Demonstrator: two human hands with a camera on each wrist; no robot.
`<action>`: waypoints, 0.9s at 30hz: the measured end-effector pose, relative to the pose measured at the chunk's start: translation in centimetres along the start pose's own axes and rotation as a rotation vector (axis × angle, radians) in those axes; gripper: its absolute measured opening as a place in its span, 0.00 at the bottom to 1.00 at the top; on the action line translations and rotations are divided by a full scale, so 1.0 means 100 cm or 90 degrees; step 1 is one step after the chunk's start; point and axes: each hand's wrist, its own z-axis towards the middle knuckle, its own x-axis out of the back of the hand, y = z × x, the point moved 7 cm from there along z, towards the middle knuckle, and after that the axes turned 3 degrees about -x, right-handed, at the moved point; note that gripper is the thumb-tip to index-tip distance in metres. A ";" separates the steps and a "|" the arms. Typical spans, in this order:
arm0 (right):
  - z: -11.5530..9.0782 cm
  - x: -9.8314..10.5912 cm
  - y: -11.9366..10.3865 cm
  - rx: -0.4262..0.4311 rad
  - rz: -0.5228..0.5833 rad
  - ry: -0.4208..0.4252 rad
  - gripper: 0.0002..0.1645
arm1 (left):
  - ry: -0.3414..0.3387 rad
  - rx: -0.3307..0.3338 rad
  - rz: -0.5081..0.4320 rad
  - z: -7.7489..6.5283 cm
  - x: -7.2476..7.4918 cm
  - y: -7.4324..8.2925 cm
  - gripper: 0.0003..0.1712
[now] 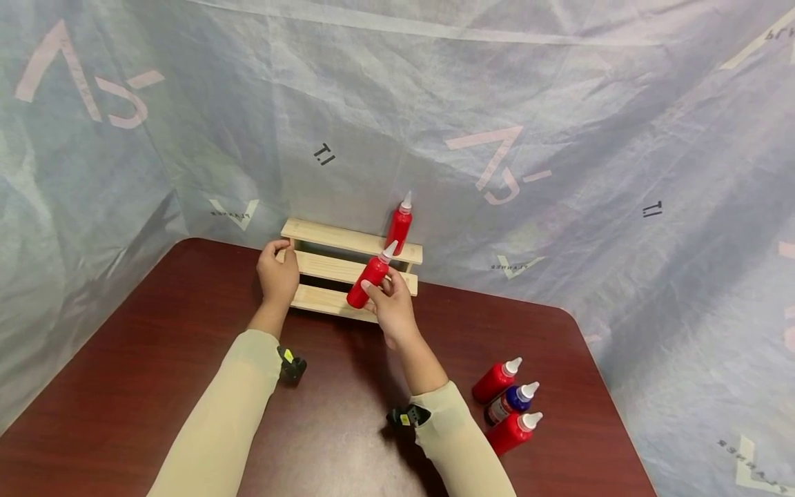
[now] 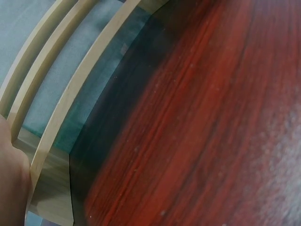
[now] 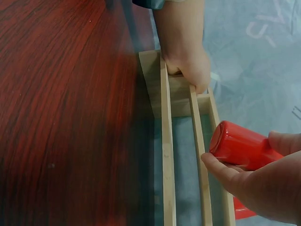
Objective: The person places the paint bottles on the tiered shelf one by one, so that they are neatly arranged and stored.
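A small three-tier wooden rack (image 1: 335, 235) stands at the back of the table. My left hand (image 1: 277, 273) grips its left end, the fingers curled in around the side panel in the right wrist view. In front of the rack's right half, my right hand (image 1: 393, 307) holds a red squeeze bottle (image 1: 370, 279) between thumb and fingers. This bottle leans, its white nozzle up and to the right, and its base (image 3: 220, 137) shows close to the boards. Another red squeeze bottle (image 1: 399, 228) stands upright on the top tier, toward the right end.
On the table's right side stand two more red bottles, a farther one (image 1: 493, 383) and a nearer one (image 1: 511, 433), with a blue bottle (image 1: 508, 405) between them. A grey printed sheet (image 1: 385, 124) hangs behind the dark red-brown table (image 1: 335, 414).
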 end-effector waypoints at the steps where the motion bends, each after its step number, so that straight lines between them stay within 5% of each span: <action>1: 0.000 0.000 0.000 0.002 0.000 0.000 0.32 | -0.001 0.001 0.000 0.000 0.000 0.000 0.14; 27: 0.012 -0.006 -0.006 0.161 -0.115 0.049 0.31 | -0.005 0.008 -0.001 -0.001 0.000 0.000 0.15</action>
